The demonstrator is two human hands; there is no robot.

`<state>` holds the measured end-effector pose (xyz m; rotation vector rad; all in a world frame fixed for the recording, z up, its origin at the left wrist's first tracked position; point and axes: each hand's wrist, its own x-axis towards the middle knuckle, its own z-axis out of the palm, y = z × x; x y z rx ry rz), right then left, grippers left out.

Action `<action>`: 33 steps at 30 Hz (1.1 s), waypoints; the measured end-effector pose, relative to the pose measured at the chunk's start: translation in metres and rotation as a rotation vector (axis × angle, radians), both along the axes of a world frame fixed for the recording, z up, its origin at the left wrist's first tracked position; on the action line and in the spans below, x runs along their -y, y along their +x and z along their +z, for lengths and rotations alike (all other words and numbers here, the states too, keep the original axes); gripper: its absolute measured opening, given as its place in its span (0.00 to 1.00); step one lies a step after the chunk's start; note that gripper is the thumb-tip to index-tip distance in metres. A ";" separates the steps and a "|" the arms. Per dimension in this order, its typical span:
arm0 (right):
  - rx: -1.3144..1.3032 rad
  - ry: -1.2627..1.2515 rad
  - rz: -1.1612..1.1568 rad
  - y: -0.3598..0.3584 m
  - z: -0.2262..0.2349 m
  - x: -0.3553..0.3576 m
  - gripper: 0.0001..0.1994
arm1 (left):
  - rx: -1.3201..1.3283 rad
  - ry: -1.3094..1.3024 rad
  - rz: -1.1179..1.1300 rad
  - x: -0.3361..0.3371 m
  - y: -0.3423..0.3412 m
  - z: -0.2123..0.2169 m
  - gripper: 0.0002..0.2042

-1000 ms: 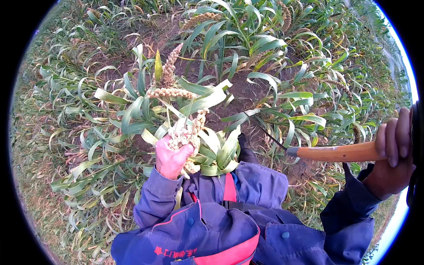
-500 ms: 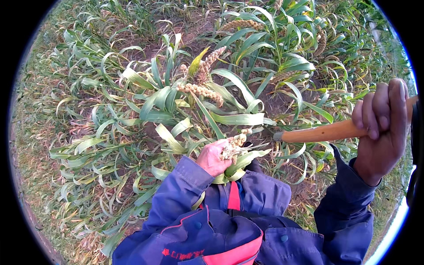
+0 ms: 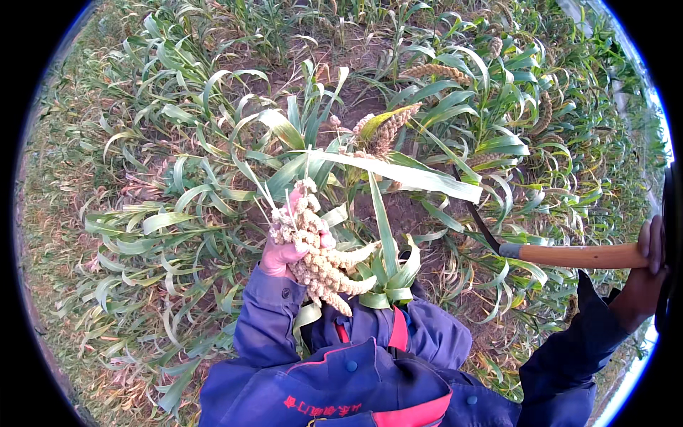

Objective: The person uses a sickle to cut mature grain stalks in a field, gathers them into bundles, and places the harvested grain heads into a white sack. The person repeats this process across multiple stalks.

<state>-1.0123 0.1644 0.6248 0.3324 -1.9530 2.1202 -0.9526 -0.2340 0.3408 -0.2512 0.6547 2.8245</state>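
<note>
Clasped in my left hand (image 3: 279, 255), in front of my chest, is a bunch of pale foxtail millet heads (image 3: 324, 267). Cut stalk ends poke out past the fingers, and the thick heads hang toward the lower right. My right hand (image 3: 649, 260), at the right edge, grips the wooden handle of a sickle (image 3: 580, 256). Its dark, thin blade reaches up and left among the leaves, partly hidden by them. A standing reddish-brown millet head (image 3: 390, 134) and a long pale leaf (image 3: 398, 173) lie just beyond my left hand.
More millet plants with drooping heads (image 3: 437, 72) stand at the upper right. Long green and yellowing leaves (image 3: 163, 220) spread over the left side. Brown soil (image 3: 363, 67) shows between the plants. Leaves (image 3: 388, 277) rise close against my jacket.
My left hand has moved left and turned, bringing the millet bunch into fuller view. My right hand has lowered and shifted right with the sickle, whose blade now shows among the leaves.
</note>
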 end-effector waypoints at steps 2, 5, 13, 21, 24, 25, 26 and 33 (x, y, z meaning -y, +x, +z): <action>-0.014 0.031 -0.078 -0.009 -0.019 0.014 0.13 | 0.023 0.070 -0.006 -0.008 -0.008 -0.011 0.40; -0.052 0.014 -0.188 -0.026 -0.043 0.042 0.11 | 0.121 0.104 -0.082 -0.037 -0.020 -0.012 0.29; -0.162 0.065 -0.182 -0.058 -0.075 0.102 0.06 | 0.166 0.033 0.050 -0.040 -0.063 -0.065 0.36; -0.050 0.034 -0.217 -0.056 -0.097 0.121 0.06 | 0.100 0.351 0.131 -0.046 -0.086 -0.089 0.38; -0.024 0.016 -0.248 -0.053 -0.103 0.122 0.05 | 0.061 0.320 0.213 -0.051 -0.096 -0.109 0.38; -0.021 0.024 -0.265 -0.052 -0.106 0.122 0.05 | 0.057 0.307 0.205 -0.048 -0.099 -0.113 0.39; -0.019 0.032 -0.281 -0.049 -0.109 0.122 0.05 | 0.053 0.294 0.198 -0.045 -0.104 -0.118 0.39; -0.024 0.098 -0.288 -0.031 -0.113 0.104 0.04 | -0.210 0.361 0.432 -0.041 -0.113 -0.117 0.20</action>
